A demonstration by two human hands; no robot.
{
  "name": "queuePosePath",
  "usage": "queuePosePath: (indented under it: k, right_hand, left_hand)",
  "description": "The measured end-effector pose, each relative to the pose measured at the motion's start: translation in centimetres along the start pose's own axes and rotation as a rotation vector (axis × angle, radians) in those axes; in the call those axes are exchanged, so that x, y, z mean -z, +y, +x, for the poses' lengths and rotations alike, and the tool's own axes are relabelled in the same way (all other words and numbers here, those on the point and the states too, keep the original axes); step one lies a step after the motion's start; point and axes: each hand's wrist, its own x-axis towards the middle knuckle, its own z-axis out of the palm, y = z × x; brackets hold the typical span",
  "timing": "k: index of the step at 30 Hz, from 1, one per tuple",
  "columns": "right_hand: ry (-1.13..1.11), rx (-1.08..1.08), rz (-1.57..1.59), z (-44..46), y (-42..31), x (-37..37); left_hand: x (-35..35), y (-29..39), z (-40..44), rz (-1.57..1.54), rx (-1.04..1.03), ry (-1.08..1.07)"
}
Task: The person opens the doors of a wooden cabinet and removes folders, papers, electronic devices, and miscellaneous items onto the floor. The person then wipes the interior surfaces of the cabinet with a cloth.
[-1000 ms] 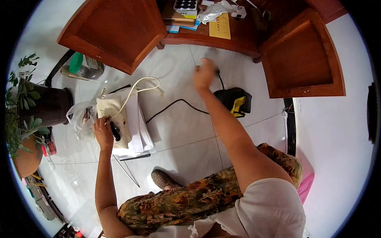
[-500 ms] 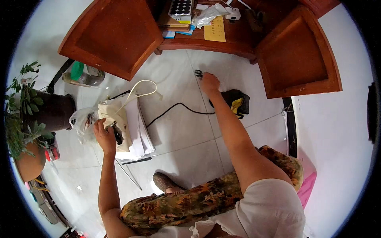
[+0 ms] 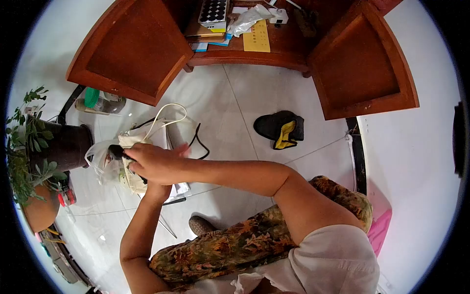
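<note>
My right hand (image 3: pixel 154 164) reaches across to the left, its fingers closed round a black cable end (image 3: pixel 116 152) with a rounded, plug-like head. My left hand (image 3: pixel 159 191) lies beneath it, mostly covered; a few blurred fingertips show past the right wrist, and their grip is hidden. A black cable (image 3: pixel 199 142) loops out to the right of the hands. Below them are a cream cloth bag (image 3: pixel 128 181) with a pale handle (image 3: pixel 169 105) and a stack of white papers (image 3: pixel 182 189). A clear plastic bag (image 3: pixel 100 161) sits just left of the hands.
A black and yellow pouch-like item (image 3: pixel 279 126) lies on the tiled floor. The wooden cabinet (image 3: pixel 245 59) stands with both doors open, holding papers and a box. A green-lidded jar (image 3: pixel 105 100) and a potted plant (image 3: pixel 63 139) are at left.
My right hand has swung from the floor near the cabinet to over my left hand, bringing the cable end along. The cable no longer stretches across to the black and yellow item.
</note>
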Motion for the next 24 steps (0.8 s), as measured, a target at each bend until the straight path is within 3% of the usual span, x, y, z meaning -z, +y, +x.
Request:
queuePosePath:
  k: [3, 4, 5, 6, 7, 8, 10, 11, 13, 15, 17, 18, 20, 24]
  right_hand:
    - [-0.614, 0.102, -0.051, 3.5, -0.6, 5.8]
    - [-0.528, -0.006, -0.043, 4.5, -1.2, 8.2]
    - [-0.264, 0.065, 0.026, 5.0, 1.4, 8.9]
    - [-0.190, 0.048, 0.023, 6.8, 4.7, 10.2]
    - [-0.095, -0.180, -0.026, 7.8, 3.8, 13.7]
    - [0.101, -0.174, 0.061, 9.5, 8.1, 15.3]
    - [0.448, -0.267, -0.288, 11.7, 14.5, 20.4]
    - [0.508, -0.329, -0.437, 11.8, 14.8, 23.4]
    - [0.683, -0.425, -0.442, 12.4, 18.5, 27.8]
    - [0.697, -0.543, -0.189, 12.2, 17.4, 30.7]
    - [0.698, -0.496, -0.201, 13.6, 21.7, 33.7]
    - [0.629, -0.561, -0.227, 13.7, 19.9, 34.4]
    - [0.643, -0.473, -0.219, 14.1, 19.5, 35.3]
    - [0.690, -0.450, 0.007, 16.1, 22.0, 37.7]
  left_hand:
    - [0.4, 2.8, -0.9, -0.085, -0.057, 0.468]
    - [1.4, 4.6, -1.3, -0.033, -0.137, 0.400]
    - [3.1, 6.6, -1.7, 0.018, -0.217, 0.333]
    - [5.3, 8.2, -2.3, 0.000, -0.260, 0.464]
    - [7.4, 9.3, -2.8, -0.017, -0.306, 0.597]
    - [9.1, 10.0, -3.5, 0.037, -0.331, 0.748]
    - [10.5, 10.1, -4.0, 0.120, -0.411, 1.083]
    - [12.0, 9.3, -4.3, 0.160, -0.413, 1.113]
    - [16.9, 7.0, -5.3, 0.238, -0.410, 1.171]
    - [19.2, 5.2, -5.7, 0.284, -0.232, 1.160]
    - [21.2, 2.7, -5.3, 0.377, -0.104, 1.227]
    - [23.2, 1.3, -5.6, 0.371, -0.056, 1.173]
    - [26.6, -1.5, -6.1, 0.316, 0.033, 1.103]
    - [23.1, -1.8, -5.8, 0.376, 0.286, 1.054]
